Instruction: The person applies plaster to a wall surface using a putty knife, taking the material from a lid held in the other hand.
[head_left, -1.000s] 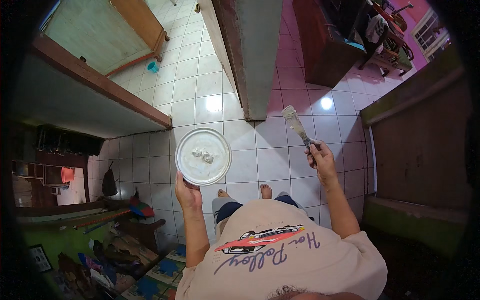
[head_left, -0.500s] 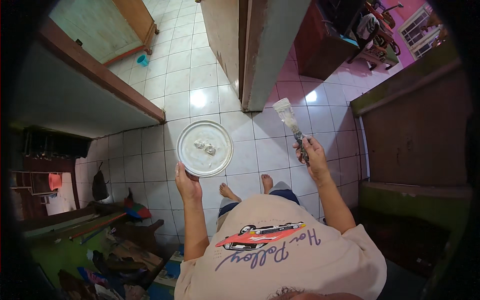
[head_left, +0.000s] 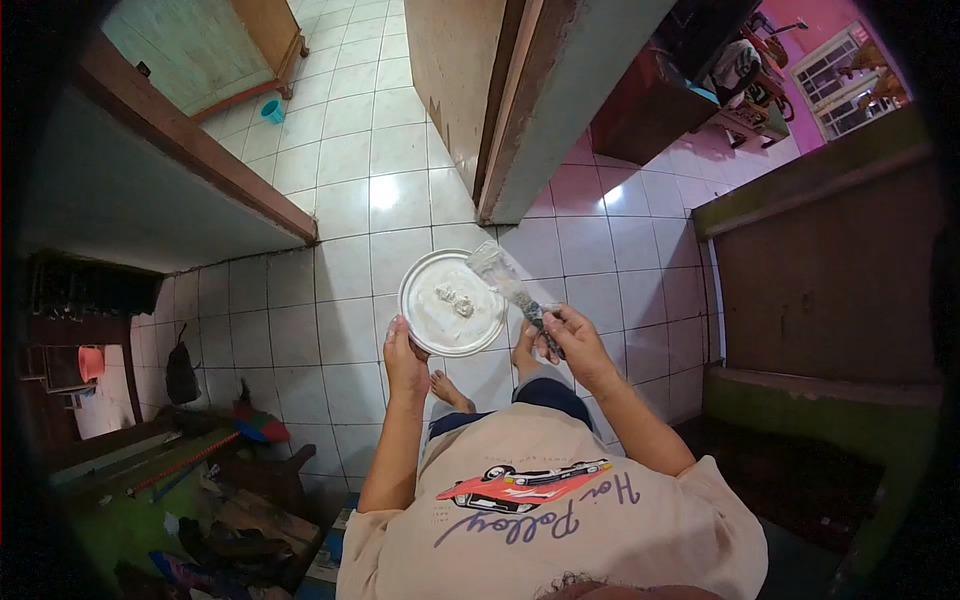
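Observation:
My left hand (head_left: pixel 404 352) grips the near-left rim of a round white bucket lid (head_left: pixel 425 325), held level above the floor. White putty (head_left: pixel 455 300) lies on it, smeared thin around a few thick lumps in the middle. My right hand (head_left: pixel 568 335) is closed around the dark, paste-stained handle of a putty knife (head_left: pixel 500 272). Its broad, whitish blade points up and left, over the lid's right edge. Whether the blade touches the lid, I cannot tell.
Ahead stands a wooden door (head_left: pixel 455 80) beside a door frame (head_left: pixel 515 130). A brown panel (head_left: pixel 820 270) is on the right. Clutter (head_left: pixel 240 500) piles at the lower left, near a dark hanging bag (head_left: pixel 181 372). A small blue bucket (head_left: pixel 272 111) sits on the far tiles.
My right hand has brought the putty knife leftward, from well apart to over the lid's right edge. The lid has shifted right with my left hand, and the view has shifted slightly.

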